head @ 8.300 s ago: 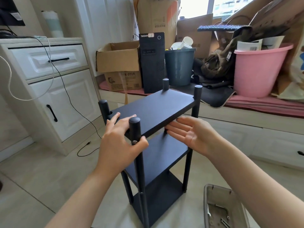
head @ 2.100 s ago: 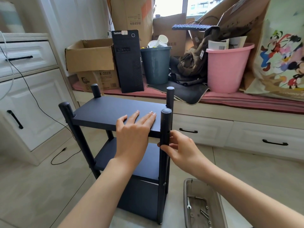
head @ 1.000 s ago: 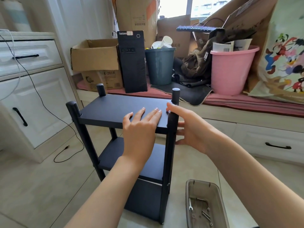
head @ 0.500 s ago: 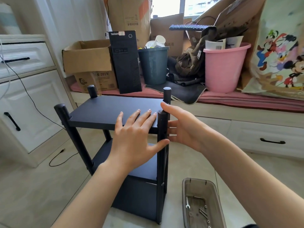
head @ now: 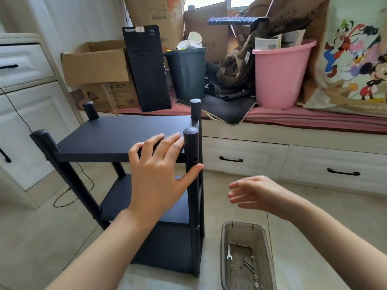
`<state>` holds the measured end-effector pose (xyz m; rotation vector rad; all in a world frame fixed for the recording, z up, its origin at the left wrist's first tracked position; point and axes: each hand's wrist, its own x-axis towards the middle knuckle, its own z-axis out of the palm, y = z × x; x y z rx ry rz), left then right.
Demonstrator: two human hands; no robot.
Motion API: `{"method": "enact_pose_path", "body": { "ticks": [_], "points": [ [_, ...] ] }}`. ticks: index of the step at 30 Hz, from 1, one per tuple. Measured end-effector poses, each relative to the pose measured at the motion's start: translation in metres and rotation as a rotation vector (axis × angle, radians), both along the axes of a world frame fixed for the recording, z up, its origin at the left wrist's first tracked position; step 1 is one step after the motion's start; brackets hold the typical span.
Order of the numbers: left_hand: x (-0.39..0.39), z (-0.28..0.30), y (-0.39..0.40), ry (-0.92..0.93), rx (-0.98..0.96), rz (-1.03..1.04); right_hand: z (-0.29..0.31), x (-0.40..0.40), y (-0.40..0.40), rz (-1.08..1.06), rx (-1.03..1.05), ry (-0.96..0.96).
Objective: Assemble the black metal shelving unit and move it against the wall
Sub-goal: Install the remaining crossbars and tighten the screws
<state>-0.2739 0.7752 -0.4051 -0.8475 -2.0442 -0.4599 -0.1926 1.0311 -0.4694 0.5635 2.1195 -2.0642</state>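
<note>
Shelf (head: pixel 117 139), black, three tiers on four posts, stands upright on the floor at centre-left of the frame; left hand (head: pixel 159 178) lies on the top board's near right corner, fingers spread flat and thumb against the near right post (head: pixel 191 164), while the right hand (head: pixel 257 193) hangs free to the right, fingers loosely apart, holding nothing. Risks, as judged: with one hand high on one corner, a push could tip or twist the shelf, and an open hole in that post suggests a joint not yet tight. Tray (head: pixel 247 258) of small hardware on the floor at lower right lies near the post foot and could be knocked or stepped on.
</note>
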Motion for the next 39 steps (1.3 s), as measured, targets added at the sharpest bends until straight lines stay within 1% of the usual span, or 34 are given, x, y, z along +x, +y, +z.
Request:
{"method": "enact_pose_path", "body": {
  "ticks": [6, 11, 14, 16, 20, 23, 30, 33, 39],
  "points": [
    [-0.001, -0.004, 0.004, 0.037, 0.028, 0.031, -0.114, 0.024, 0.026, -0.082, 0.03, -0.237],
    [0.001, -0.005, 0.011, 0.059, 0.049, 0.071, -0.188, 0.03, 0.021, -0.087, 0.073, -0.367],
    [0.002, -0.005, 0.015, 0.068, 0.067, 0.092, -0.218, 0.023, 0.013, -0.044, 0.162, -0.428],
    [0.002, -0.006, 0.017, 0.073, 0.081, 0.1, -0.235, 0.017, 0.008, 0.01, 0.303, -0.478],
    [0.001, -0.005, 0.019, 0.08, 0.095, 0.099, -0.26, 0.002, 0.0, 0.174, 0.515, -0.591],
    [0.002, -0.005, 0.02, 0.074, 0.092, 0.105, -0.275, 0.001, -0.004, 0.317, 0.744, -0.614],
    [0.002, -0.005, 0.019, 0.046, 0.077, 0.108, -0.303, 0.013, -0.001, 0.269, 0.944, -0.536],
    [0.004, -0.005, 0.019, 0.037, 0.078, 0.106, -0.311, 0.014, 0.0, 0.284, 0.98, -0.556],
    [0.005, -0.004, 0.02, 0.039, 0.076, 0.1, -0.322, 0.008, 0.003, 0.385, 1.12, -0.548]
  ]
}}
